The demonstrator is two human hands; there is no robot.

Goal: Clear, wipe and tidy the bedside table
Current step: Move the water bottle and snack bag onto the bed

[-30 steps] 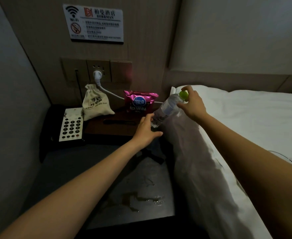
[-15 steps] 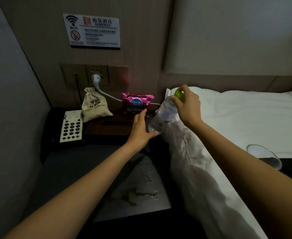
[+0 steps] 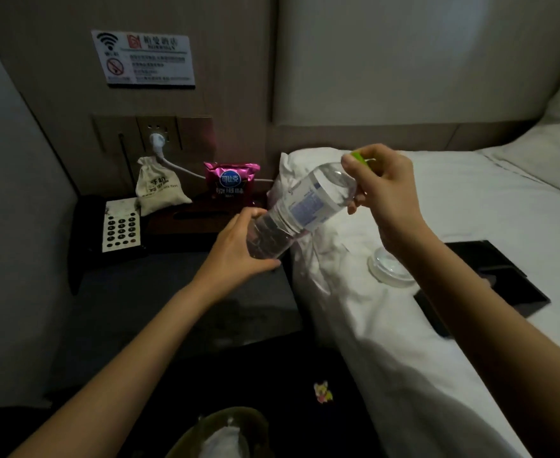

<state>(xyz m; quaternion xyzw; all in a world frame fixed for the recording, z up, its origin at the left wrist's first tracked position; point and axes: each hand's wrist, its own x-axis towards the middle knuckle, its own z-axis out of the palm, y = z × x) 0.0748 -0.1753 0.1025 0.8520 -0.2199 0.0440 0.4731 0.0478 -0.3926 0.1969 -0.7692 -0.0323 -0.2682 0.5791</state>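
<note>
A clear plastic water bottle (image 3: 308, 201) with a green cap (image 3: 358, 158) is tilted in the air between the bedside table and the bed. My left hand (image 3: 242, 251) grips its base. My right hand (image 3: 382, 193) curls round the neck and cap. On the dark bedside table (image 3: 159, 292) behind stand a beige cloth pouch (image 3: 159, 190), a pink snack packet (image 3: 230, 184) and a black telephone with a white keypad (image 3: 120, 226).
The white bed (image 3: 470, 209) fills the right side, with a clear glass dish (image 3: 389, 267) and a black flat object (image 3: 503, 279) lying on it. A white plug and cable (image 3: 159, 143) run from the wall socket. A bin with a liner (image 3: 225, 434) sits below.
Both hands have lifted the bottle up and towards the right, over the bed's edge. The view has pulled back and swung right, bringing the dish, black object and bin into sight.
</note>
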